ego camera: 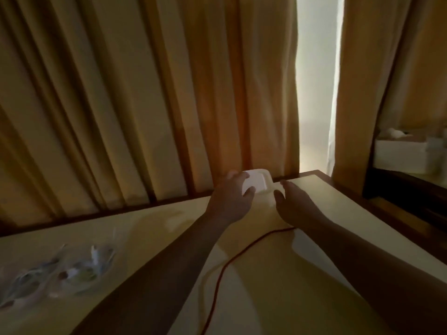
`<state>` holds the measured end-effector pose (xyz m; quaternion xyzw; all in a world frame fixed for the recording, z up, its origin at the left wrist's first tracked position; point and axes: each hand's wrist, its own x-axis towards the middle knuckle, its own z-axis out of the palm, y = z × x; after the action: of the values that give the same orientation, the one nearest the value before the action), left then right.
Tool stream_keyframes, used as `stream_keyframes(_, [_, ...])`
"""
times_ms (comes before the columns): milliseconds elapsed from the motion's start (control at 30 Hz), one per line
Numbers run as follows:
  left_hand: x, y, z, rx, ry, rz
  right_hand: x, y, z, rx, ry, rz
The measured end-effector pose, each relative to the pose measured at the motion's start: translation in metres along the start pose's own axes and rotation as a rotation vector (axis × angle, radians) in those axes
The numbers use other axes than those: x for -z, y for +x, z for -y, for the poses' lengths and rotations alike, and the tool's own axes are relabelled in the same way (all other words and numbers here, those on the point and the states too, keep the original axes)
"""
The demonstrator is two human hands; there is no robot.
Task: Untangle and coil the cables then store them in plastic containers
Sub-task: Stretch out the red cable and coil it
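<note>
the left hand (pixel 229 197) curls its fingers round the white container (pixel 260 183) on the table (pixel 314 274). the right hand (pixel 294 204) lies beside it over a red cable (pixel 232 259), its grip too blurred to tell.

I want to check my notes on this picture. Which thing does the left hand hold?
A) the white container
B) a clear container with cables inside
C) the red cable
A: the left hand curls its fingers round the white container at the far edge of the table, while the red cable lies loose between the arms.
</note>
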<state>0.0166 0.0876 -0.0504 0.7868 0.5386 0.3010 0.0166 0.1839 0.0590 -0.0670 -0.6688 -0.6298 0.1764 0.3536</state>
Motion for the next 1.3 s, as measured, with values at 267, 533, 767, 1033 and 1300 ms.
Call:
stream_keyframes(267, [-0.051,0.032,0.002,-0.174,0.266,0.112,-0.006,0.027,-0.02,-0.178,0.546,0.096])
stream_keyframes(533, [0.0,-0.047,0.001,-0.123,0.195,0.061,-0.017,-0.006,0.014,-0.196,0.7,0.274])
stream_keyframes(767, [0.06,-0.114,-0.004,0.056,-0.122,-0.073,-0.052,-0.053,0.043,-0.006,0.205,0.401])
stream_keyframes(1033, [0.11,-0.168,0.023,0.339,-0.222,-0.508,-0.078,-0.085,0.094,0.075,0.071,0.32])
stream_keyframes(1300, [0.191,-0.246,0.088,0.552,-0.464,-0.944,-0.099,-0.096,0.134,0.126,0.139,0.361])
